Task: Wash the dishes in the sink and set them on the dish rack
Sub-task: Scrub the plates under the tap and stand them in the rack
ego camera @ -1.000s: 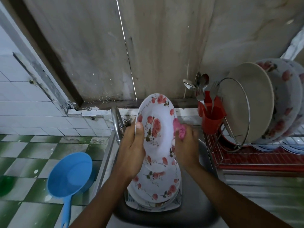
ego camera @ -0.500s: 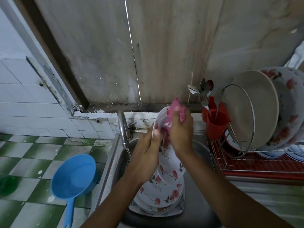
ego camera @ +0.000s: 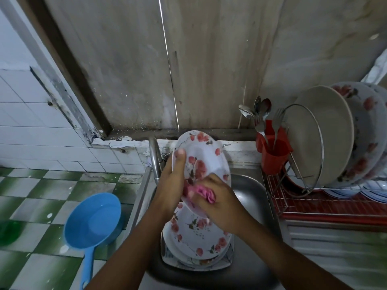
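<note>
The sink (ego camera: 250, 191) held a stack of flowered plates (ego camera: 199, 240) low in its basin, and the dish rack (ego camera: 303, 205) to its right was crowded with upright plates. Over the stack, the plate being scrubbed (ego camera: 201, 151) stood tilted on edge, with the left hand (ego camera: 170, 185) clamped on its left rim, thumb across the face. The right hand (ego camera: 219, 204) had its fingers curled round a bunched pink cloth (ego camera: 202, 191), pressing it to the plate's lower face. With only one hand holding a likely wet rim, I reckoned a hard scrub could slip it loose onto the stack beneath.
</note>
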Demonstrator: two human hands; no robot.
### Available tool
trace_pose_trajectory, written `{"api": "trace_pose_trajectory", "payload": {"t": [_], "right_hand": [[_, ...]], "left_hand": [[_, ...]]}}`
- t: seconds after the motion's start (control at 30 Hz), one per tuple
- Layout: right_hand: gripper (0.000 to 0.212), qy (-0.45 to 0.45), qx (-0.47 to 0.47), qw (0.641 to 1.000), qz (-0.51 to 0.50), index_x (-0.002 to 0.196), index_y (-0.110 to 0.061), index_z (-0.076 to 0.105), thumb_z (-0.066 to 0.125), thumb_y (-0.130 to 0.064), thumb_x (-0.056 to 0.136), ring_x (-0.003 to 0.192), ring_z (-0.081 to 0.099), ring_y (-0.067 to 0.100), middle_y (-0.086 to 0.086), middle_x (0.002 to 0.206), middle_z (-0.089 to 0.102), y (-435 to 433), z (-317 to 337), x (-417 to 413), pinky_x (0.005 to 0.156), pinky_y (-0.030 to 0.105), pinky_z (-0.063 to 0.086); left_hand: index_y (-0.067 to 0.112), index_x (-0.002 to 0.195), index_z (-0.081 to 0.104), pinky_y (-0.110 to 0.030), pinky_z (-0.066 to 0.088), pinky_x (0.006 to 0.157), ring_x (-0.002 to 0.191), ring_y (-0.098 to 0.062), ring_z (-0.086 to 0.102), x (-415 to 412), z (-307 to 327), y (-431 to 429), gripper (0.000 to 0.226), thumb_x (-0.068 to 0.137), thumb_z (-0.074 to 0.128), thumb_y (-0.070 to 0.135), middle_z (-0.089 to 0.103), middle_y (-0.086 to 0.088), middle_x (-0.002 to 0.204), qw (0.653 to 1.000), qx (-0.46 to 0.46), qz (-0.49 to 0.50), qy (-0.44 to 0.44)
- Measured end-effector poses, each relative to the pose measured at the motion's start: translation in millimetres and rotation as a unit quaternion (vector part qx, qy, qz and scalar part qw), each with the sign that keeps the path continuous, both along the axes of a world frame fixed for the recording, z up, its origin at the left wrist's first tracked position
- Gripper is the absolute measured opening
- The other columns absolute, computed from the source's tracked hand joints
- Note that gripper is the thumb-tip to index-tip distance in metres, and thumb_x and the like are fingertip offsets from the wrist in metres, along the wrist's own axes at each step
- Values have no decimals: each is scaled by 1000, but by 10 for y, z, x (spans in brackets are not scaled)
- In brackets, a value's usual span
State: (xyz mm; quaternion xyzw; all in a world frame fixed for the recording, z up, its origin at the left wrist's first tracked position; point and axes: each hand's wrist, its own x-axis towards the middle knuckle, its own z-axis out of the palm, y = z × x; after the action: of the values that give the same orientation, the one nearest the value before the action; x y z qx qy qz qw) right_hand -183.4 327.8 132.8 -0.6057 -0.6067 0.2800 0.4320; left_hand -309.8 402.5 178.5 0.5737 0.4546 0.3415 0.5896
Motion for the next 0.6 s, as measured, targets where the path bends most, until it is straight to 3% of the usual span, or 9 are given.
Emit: {"api": "trace_pose_trajectory", "payload": {"t": [0.07, 0.17, 0.3, 0.37, 0.43, 0.47, 0.53, 0.6], "right_hand": [[36, -95, -43, 994, -21, 117, -26, 70, 61, -50, 92, 99, 61, 5, -17, 112, 52, -60, -276, 132, 86, 24, 55], [29, -145, -85, 975, -145, 127, -22, 61, 59, -29, 100, 109, 60, 17, -5, 126, 48, 62, -451, 309, 87, 30, 57], [35, 45, -56, 937, -341, 129, -14, 57, 47, -38, 105, 114, 58, 24, 7, 127, 54, 480, -2, 163, 90, 29, 45], [28, 113, 21, 944, -309, 120, -15, 62, 48, -35, 105, 107, 64, 16, 1, 116, 65, 542, 237, -58, 95, 33, 51], [18, 149, 84, 966, -193, 110, -16, 66, 53, -26, 103, 97, 68, 8, -5, 101, 71, 446, 306, -243, 91, 31, 56], [17, 126, 93, 978, -138, 110, -17, 67, 54, -26, 102, 97, 68, 8, -5, 102, 71, 403, 266, -252, 90, 29, 56], [23, -1, 72, 991, -116, 115, -19, 63, 53, -35, 101, 99, 63, 5, -3, 114, 64, 412, 171, -107, 87, 18, 52], [23, -29, 41, 976, -212, 114, -18, 58, 53, -36, 101, 93, 60, 3, -1, 117, 59, 510, 179, 58, 74, 9, 45]], "left_hand": [[52, 129, 60, -41, 55, 98, 114, -11, 67, -31, -22, -15, 49, 94, 36, 76, 71, 15, 121, 999, 10, 10, 32], [48, 125, 63, -26, 55, 91, 101, 5, 67, -15, -35, -139, 46, 99, 30, 67, 73, 23, 103, 999, 6, -20, 44], [57, 107, 59, 0, 43, 75, 90, 28, 55, 109, 39, -319, 34, 104, 25, 59, 63, 45, 86, 995, 37, -60, 74], [50, 111, 61, 0, 45, 76, 95, 25, 58, 146, 116, -315, 38, 105, 25, 54, 68, 35, 94, 995, 63, -51, 65], [43, 105, 65, -6, 49, 71, 91, 15, 65, 132, 175, -252, 44, 105, 23, 55, 72, 24, 91, 996, 78, -9, 43], [45, 100, 64, -6, 48, 70, 88, 17, 64, 107, 203, -219, 43, 105, 22, 56, 72, 26, 87, 996, 81, 11, 35], [49, 98, 62, -5, 46, 73, 88, 23, 61, 59, 235, -239, 43, 105, 20, 56, 69, 36, 87, 996, 87, 15, 34], [51, 111, 64, -12, 48, 89, 103, 21, 59, 40, 204, -337, 44, 105, 20, 58, 69, 36, 104, 996, 84, -17, 37]]}}
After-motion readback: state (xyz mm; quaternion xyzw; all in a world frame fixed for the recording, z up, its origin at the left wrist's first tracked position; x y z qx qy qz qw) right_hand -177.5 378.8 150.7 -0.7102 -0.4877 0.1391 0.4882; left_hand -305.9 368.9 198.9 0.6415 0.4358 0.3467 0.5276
